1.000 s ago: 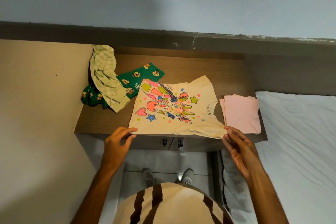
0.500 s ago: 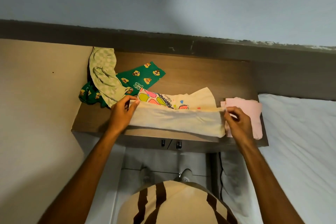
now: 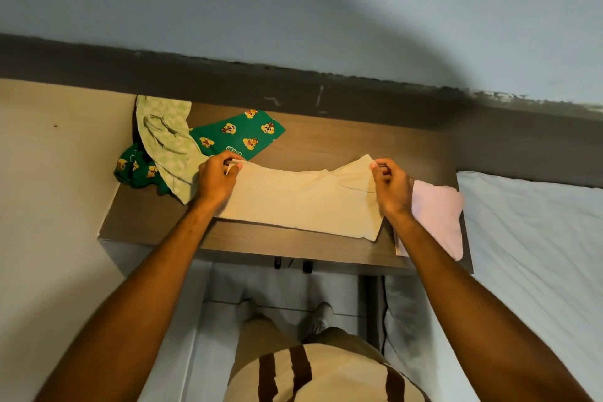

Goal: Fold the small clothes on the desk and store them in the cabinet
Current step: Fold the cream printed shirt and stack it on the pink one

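Shirt [image 3: 300, 202] hem now carried up over print, centre frame. Left hand [image 3: 215, 181] and right hand [image 3: 393, 188] pinching far corners. Risks: crooked fold; snagging pink cloth [image 3: 437, 215] at right.

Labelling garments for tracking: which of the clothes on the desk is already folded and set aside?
The pale pink folded cloth at the desk's right end, behind the right hand. The green patterned garment and light green checked one lie crumpled.
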